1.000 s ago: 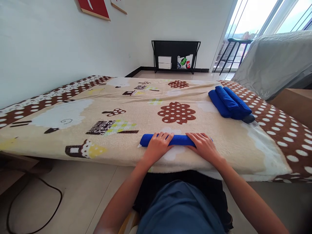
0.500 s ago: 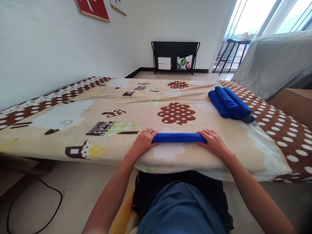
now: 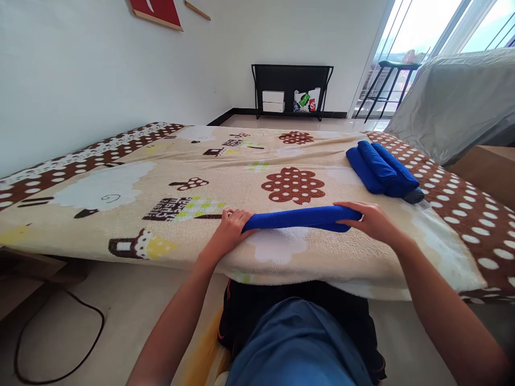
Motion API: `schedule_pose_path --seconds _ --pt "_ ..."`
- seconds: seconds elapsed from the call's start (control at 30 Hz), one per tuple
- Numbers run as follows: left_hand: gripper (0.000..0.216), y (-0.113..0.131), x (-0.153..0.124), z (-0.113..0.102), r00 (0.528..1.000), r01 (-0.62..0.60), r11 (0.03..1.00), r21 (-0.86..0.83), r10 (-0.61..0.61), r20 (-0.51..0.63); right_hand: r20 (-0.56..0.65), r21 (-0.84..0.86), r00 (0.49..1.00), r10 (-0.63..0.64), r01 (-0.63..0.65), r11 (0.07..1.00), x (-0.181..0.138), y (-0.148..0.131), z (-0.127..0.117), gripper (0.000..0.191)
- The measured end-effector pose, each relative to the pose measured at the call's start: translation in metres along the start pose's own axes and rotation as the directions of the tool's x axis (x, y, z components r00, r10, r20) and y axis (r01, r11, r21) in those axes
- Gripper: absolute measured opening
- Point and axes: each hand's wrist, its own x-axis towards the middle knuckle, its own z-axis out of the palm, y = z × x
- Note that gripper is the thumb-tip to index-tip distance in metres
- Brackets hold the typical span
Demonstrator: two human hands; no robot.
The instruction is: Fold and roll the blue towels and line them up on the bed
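Observation:
Between my hands is a rolled blue towel, lying lengthwise near the bed's front edge. My left hand grips its left end, thumb underneath and fingers over the top. At the other end my right hand pinches the cloth between thumb and fingers, and that end is slightly raised, with a lower fold of cloth showing below. Farther back on the right, several blue towel rolls lie together, with a grey roll partly showing beside them.
A cream patterned blanket with brown dotted borders covers the bed. Cardboard boxes stand at the right and lower left. A black rack, a stool and a plastic-covered bulk are beyond. A cable curls on the floor.
My right hand has shifted right and up, lifting the roll's right end. The roll now looks longer and tilted, with a loose fold visible below. My left hand has moved slightly left.

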Motion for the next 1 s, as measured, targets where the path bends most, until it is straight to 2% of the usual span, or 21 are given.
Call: schedule_pose_path --seconds 0.1,0.2,0.27,0.3,0.37,0.43,0.5,0.6,0.67,0.73,0.83,0.9,1.0 --pt "0.04 0.012 0.007 0.001 0.999 0.05 0.993 -0.106 -0.049 0.011 -0.081 0.021 0.995 -0.066 0.068 0.997 0.027 -0.021 -0.05 0.042" --pt "0.043 0.034 0.019 0.002 0.989 0.147 0.956 -0.253 -0.139 0.049 -0.175 0.07 0.977 -0.123 0.137 0.988 0.057 -0.055 -0.101 0.046" --pt "0.046 0.05 0.026 0.001 0.98 0.19 0.89 -0.415 -0.143 0.141 -0.249 0.086 0.959 -0.136 0.162 0.983 0.074 -0.081 -0.126 0.051" --pt "0.048 0.058 0.028 0.001 0.972 0.199 0.832 -0.518 -0.102 0.21 -0.274 0.081 0.951 -0.141 0.169 0.982 0.08 -0.093 -0.135 0.053" --pt "0.053 0.072 0.031 -0.001 0.934 0.23 0.667 -0.709 0.055 0.354 -0.314 0.075 0.936 -0.16 0.192 0.978 0.091 -0.113 -0.145 0.054" --pt "0.052 0.081 0.03 -0.002 0.861 0.3 0.512 -0.805 0.219 0.459 -0.335 0.069 0.923 -0.187 0.222 0.973 0.098 -0.124 -0.149 0.052" --pt "0.045 0.086 0.027 -0.002 0.797 0.363 0.428 -0.828 0.318 0.513 -0.349 0.068 0.912 -0.215 0.253 0.965 0.104 -0.128 -0.149 0.05" --pt "0.041 0.087 0.024 -0.001 0.77 0.405 0.358 -0.842 0.362 0.524 -0.368 0.095 0.9 -0.233 0.286 0.954 0.11 -0.129 -0.147 0.048" --pt "0.044 0.088 0.024 0.0 0.794 0.394 0.332 -0.857 0.346 0.499 -0.394 0.08 0.888 -0.239 0.292 0.953 0.114 -0.132 -0.145 0.048" --pt "0.052 0.091 0.025 0.002 0.858 0.335 0.338 -0.88 0.277 0.433 -0.417 0.004 0.872 -0.256 0.283 0.959 0.118 -0.139 -0.145 0.048" --pt "0.076 0.101 0.029 0.009 0.961 0.214 0.405 -0.889 0.077 0.266 -0.428 -0.156 0.868 -0.251 0.203 0.967 0.127 -0.154 -0.145 0.044" --pt "0.085 0.108 0.032 0.015 0.982 0.186 0.48 -0.858 -0.062 0.178 -0.428 -0.241 0.875 -0.227 0.131 0.962 0.132 -0.166 -0.146 0.042" --pt "0.075 0.117 0.039 0.026 0.976 0.206 0.574 -0.792 -0.18 0.123 -0.389 -0.3 0.887 -0.248 0.133 0.945 0.139 -0.183 -0.146 0.048"
